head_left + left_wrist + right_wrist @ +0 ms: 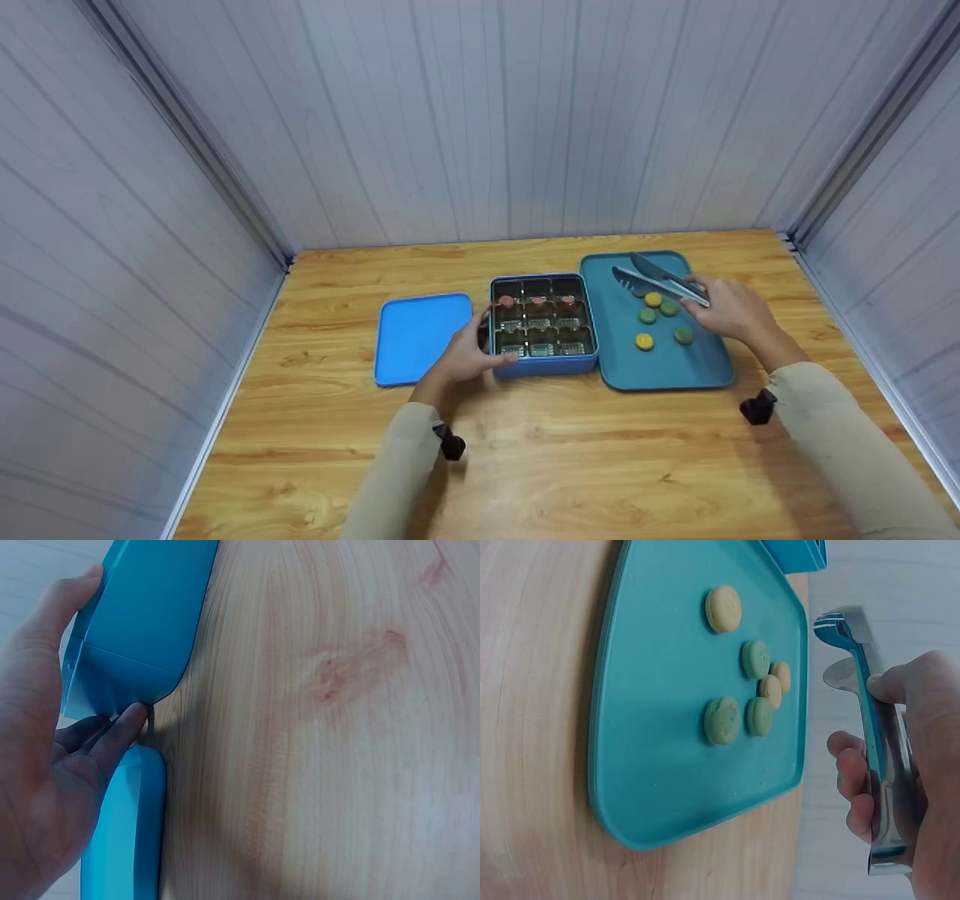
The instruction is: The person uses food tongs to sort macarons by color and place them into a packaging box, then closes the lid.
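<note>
My left hand [465,354] holds the near left corner of a blue box [551,365]. Its thumb lies along the front wall and the fingers against the left side. Inside sits a clear insert [540,322] split into several compartments, with three reddish macarons [537,301] in the back row. In my right hand [731,309] is a pair of metal tongs [889,757], gripped between thumb and fingers. The tongs' ends are spread, with nothing between them, above the far part of a teal tray [630,367]. Green macarons [723,721] and yellow macarons [724,609] lie on that tray.
Left of the box a blue lid [420,337] lies flat on the wooden table [540,465]. The tray stands close against the box's right side. Pale panel walls [510,120] enclose the table at the back and both sides.
</note>
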Motion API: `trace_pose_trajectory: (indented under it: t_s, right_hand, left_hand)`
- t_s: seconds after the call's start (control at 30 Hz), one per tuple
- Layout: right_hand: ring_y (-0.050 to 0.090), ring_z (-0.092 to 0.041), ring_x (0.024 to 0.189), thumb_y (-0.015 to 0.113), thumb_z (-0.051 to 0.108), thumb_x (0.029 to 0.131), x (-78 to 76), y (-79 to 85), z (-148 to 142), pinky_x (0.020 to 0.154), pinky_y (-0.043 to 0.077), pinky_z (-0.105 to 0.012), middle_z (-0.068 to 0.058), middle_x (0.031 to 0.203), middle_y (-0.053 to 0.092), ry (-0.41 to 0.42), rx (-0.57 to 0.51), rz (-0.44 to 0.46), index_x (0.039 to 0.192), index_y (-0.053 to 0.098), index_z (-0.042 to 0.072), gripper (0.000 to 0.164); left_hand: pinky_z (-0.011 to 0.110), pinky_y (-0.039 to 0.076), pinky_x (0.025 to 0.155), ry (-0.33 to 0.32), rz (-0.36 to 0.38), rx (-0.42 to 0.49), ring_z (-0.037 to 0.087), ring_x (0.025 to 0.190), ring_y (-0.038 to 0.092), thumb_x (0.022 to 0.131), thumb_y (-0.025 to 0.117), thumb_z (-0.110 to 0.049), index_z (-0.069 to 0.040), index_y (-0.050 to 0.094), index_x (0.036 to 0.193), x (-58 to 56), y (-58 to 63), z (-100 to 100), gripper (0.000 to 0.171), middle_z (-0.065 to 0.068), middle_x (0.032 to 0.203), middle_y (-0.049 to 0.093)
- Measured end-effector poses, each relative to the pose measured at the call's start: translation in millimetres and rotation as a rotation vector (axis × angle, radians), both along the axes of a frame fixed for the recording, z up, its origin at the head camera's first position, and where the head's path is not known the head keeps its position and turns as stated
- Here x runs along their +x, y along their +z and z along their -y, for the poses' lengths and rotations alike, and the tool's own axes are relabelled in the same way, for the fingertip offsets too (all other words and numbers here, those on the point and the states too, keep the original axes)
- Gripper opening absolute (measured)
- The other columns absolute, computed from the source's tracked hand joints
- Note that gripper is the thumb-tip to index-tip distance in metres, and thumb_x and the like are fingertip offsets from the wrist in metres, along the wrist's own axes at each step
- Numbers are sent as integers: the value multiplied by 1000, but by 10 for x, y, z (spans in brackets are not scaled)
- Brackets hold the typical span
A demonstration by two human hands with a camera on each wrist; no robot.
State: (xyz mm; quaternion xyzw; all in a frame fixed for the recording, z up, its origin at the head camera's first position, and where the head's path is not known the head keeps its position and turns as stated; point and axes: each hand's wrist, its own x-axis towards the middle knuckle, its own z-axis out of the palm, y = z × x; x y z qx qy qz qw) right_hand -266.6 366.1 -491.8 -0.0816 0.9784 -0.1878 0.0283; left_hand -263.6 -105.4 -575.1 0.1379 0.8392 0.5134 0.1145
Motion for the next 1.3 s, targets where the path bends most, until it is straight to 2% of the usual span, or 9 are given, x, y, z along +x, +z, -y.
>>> trace_pose_trajectory:
  t_s: [0.23,0.37,0.53,0.6,0.83,1.0,1.1,1.17,1.3]
  right_hand:
    - [50,-21,64,63,32,113,-79,-94,22,58,38,-35,-8,76,56,-12,-12,25,158,59,0,56]
    - [52,-22,65,61,30,112,-110,-130,32,57,39,-35,-13,81,60,-19,-18,56,159,57,-2,57]
    - [58,-27,74,59,28,111,-132,-162,12,61,41,-35,-24,100,69,-36,-9,74,158,56,-4,58]
    - [59,-28,79,58,28,111,-140,-173,3,63,41,-35,-25,105,69,-44,-2,81,158,57,-5,58]
    - [50,-24,70,57,25,111,-169,-200,-19,60,38,-35,-10,83,55,-55,-15,108,158,57,-5,56]
    - [48,-20,66,56,23,112,-164,-197,-29,57,37,-33,-6,79,52,-48,-30,103,155,59,-6,53]
    - [47,-19,62,55,22,112,-155,-193,-29,55,37,-32,-5,76,51,-45,-31,100,155,59,-7,51]
    - [46,-18,61,55,22,112,-149,-187,-25,55,36,-31,-5,75,51,-44,-30,98,155,59,-6,51]
    - [43,-16,58,53,21,112,-151,-174,-32,53,35,-30,-2,71,50,-36,-17,98,155,60,-4,51]
  left_hand:
    - [63,37,136,1,11,-3,41,167,43,92,96,-30,-10,21,181,-3,13,13,119,20,180,42]
    - [62,37,136,-6,7,-6,42,166,43,91,96,-30,-9,22,181,-11,15,14,118,21,181,40]
    - [63,37,136,-4,6,-19,43,166,43,91,97,-32,-11,22,181,-18,6,10,119,20,182,39]
    - [63,38,136,-4,5,-16,43,166,45,91,97,-32,-11,23,181,-17,8,6,118,20,182,40]
    - [62,39,135,1,3,-10,41,163,48,91,97,-31,-10,23,180,-10,11,10,118,20,181,41]
    - [62,40,134,3,18,-5,41,161,51,91,96,-31,-12,23,181,-4,30,-2,117,19,180,43]
    - [63,38,135,7,26,-18,42,165,46,92,96,-32,-13,22,181,0,33,-3,117,19,181,41]
    - [63,37,136,9,25,-28,42,167,43,92,96,-33,-13,21,181,1,26,0,118,19,182,40]
    - [62,39,135,0,19,-10,40,165,46,93,94,-31,-10,19,182,3,10,10,118,19,182,40]
